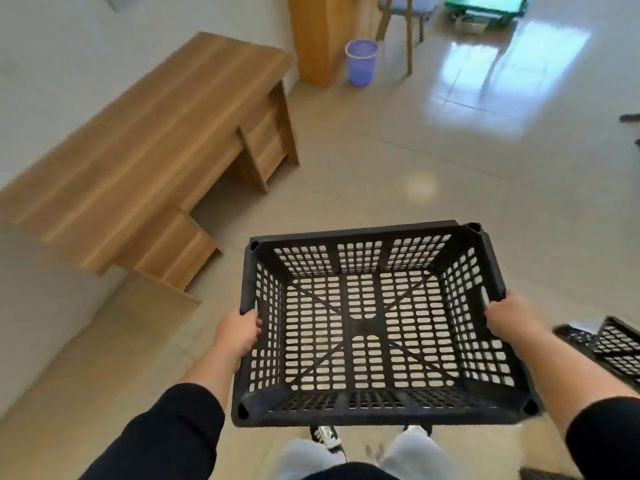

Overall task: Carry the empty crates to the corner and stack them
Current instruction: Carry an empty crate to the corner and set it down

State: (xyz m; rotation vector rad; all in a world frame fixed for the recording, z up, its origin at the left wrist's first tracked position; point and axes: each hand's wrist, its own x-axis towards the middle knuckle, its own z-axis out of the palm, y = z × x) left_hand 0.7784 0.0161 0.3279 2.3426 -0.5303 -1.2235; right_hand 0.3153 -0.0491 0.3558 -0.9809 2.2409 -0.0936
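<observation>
At the far left a long desk of light brown wood-grain laminate (138, 133) stands against a pale wall, its drawer unit at the far end. Beyond it, a tall cabinet in the same wood tone (318, 36) rises beside a small round lilac plastic waste bin (361, 62), and the legs of a wooden chair (401, 26) stand just right of the bin.

Lower in view, the left hand (239, 336), coming out of a black sleeve (162, 434), is closed over the left rim of a black rectangular plastic crate with perforated walls and floor (377, 327). The crate is held in the air in front of the person's body, above the glossy beige tiled floor (381, 161), opening upward and empty. Its long axis runs left to right across the body, and the far wall tilts slightly up to the right. The right hand (512, 315) is clamped on the right rim, at the handle slot.

Near the right edge, another black perforated crate (613, 344) sits low on the floor, partly cut off.
</observation>
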